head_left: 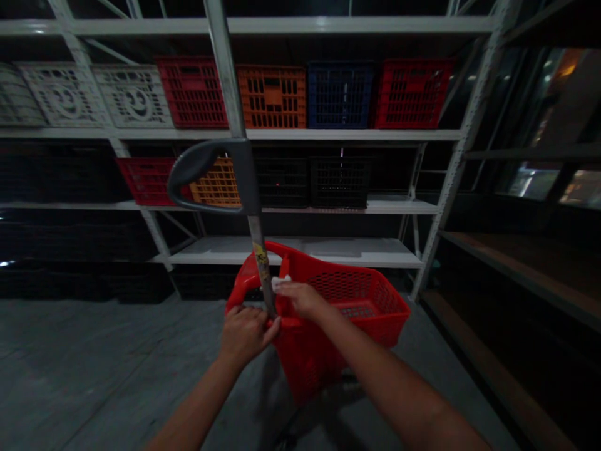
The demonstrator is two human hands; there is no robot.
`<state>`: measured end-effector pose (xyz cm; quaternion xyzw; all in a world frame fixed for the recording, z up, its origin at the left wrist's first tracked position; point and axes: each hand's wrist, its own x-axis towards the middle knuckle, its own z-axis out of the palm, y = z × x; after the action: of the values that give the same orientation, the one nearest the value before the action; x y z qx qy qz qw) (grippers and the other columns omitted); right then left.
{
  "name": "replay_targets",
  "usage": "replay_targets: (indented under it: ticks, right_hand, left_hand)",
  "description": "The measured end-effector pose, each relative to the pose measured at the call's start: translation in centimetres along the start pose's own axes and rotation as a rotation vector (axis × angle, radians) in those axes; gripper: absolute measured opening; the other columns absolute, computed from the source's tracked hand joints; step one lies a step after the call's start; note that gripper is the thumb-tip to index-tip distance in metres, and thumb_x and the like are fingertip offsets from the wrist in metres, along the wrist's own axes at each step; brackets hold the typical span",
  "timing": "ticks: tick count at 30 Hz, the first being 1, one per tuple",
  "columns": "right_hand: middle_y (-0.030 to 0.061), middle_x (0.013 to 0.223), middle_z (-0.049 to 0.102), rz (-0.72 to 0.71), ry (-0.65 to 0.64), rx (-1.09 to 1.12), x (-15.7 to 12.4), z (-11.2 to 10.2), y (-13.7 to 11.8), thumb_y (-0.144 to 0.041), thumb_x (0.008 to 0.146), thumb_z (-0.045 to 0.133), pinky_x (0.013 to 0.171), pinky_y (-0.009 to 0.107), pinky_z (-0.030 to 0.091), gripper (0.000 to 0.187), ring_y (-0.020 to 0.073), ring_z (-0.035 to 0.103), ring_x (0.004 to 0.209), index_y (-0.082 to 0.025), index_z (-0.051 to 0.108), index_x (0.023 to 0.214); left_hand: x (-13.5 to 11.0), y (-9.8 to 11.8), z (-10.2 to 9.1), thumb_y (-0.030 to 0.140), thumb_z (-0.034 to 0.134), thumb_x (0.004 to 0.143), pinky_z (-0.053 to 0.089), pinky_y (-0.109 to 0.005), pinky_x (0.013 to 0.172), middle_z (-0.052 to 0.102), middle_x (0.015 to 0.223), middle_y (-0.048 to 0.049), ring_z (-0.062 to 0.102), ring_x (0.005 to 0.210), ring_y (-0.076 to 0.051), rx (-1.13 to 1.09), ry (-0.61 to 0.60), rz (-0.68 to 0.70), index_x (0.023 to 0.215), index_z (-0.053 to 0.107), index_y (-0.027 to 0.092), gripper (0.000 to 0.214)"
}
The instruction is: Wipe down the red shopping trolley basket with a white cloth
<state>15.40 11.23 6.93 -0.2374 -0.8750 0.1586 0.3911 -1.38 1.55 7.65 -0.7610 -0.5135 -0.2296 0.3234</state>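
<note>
From my head camera, my left hand (245, 332) is closed around the near rim of the red basket (347, 313), at the foot of its pull handle (220, 178). My right hand (303, 299) presses a white cloth (282, 282) against the handle's metal shaft. The basket stands on the grey floor (94, 363), near the shelving (300, 250) with crates (272, 97) beyond.

Red mesh basket (357, 307), upright grey-handled pole (256, 244), white cloth (280, 282)
</note>
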Motion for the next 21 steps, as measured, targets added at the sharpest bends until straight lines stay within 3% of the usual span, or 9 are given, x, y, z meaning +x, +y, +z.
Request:
replay_targets:
  ticks: [2,3,8,13,18,21]
  right_hand:
    - [0.0006,0.113,0.06,-0.073,-0.211,0.024,1.1,0.8,1.2,-0.008,0.079,0.042,0.097,0.025,0.034,0.035,0.0133,0.051,0.11,-0.019,0.064,0.103]
    - [0.0004,0.112,0.061,-0.08,-0.252,0.024,1.5,1.1,1.8,-0.007,0.079,0.041,0.097,0.025,0.034,0.035,0.0131,0.051,0.11,-0.019,0.064,0.103]
    - [-0.0025,0.115,0.059,-0.008,-0.214,-0.032,1.7,1.5,2.4,-0.007,0.081,0.04,0.094,0.024,0.036,0.038,0.014,0.053,0.107,-0.023,0.061,0.108]
    - [0.001,0.113,0.06,-0.129,-0.349,-0.005,0.5,1.7,1.4,-0.01,0.079,0.046,0.093,0.023,0.037,0.033,0.0147,0.054,0.106,-0.019,0.062,0.106]
    - [-0.002,0.112,0.061,0.02,-0.227,0.041,2.0,1.5,3.0,-0.011,0.082,0.04,0.092,0.023,0.037,0.035,0.0132,0.055,0.105,-0.023,0.062,0.107]
    - [-0.0017,0.111,0.062,0.04,-0.184,-0.004,2.6,1.5,3.3,-0.008,0.08,0.041,0.092,0.023,0.037,0.037,0.0132,0.055,0.104,-0.023,0.062,0.106]
  left_hand:
    - [0.0,-0.4,0.1,0.043,0.044,0.077,0.033,-0.034,0.068,0.061,0.058,-0.0023,0.056,0.06,-0.017,-0.007,-0.001,0.002,0.057,0.057,0.019,0.034]
    - [0.0,-0.6,0.1,0.043,0.044,0.077,0.033,-0.034,0.068,0.061,0.058,-0.0022,0.056,0.06,-0.017,-0.012,-0.002,0.005,0.057,0.057,0.019,0.034]
    - [-0.2,-1.5,0.4,0.044,0.045,0.077,0.034,-0.034,0.067,0.06,0.056,-0.0016,0.055,0.059,-0.016,-0.017,0.01,0.006,0.057,0.057,0.02,0.034]
    - [-0.6,-1.9,0.7,0.044,0.045,0.077,0.034,-0.033,0.067,0.058,0.056,-0.0009,0.054,0.059,-0.016,-0.031,0.014,0.015,0.059,0.058,0.021,0.032]
    - [-0.6,-2.0,0.7,0.043,0.045,0.076,0.034,-0.033,0.067,0.058,0.055,-0.0005,0.052,0.058,-0.015,-0.051,0.032,0.022,0.057,0.057,0.02,0.032]
    - [-0.6,-2.2,0.8,0.043,0.046,0.076,0.034,-0.033,0.067,0.058,0.055,-0.0003,0.053,0.058,-0.014,-0.057,0.036,0.02,0.055,0.056,0.02,0.032]
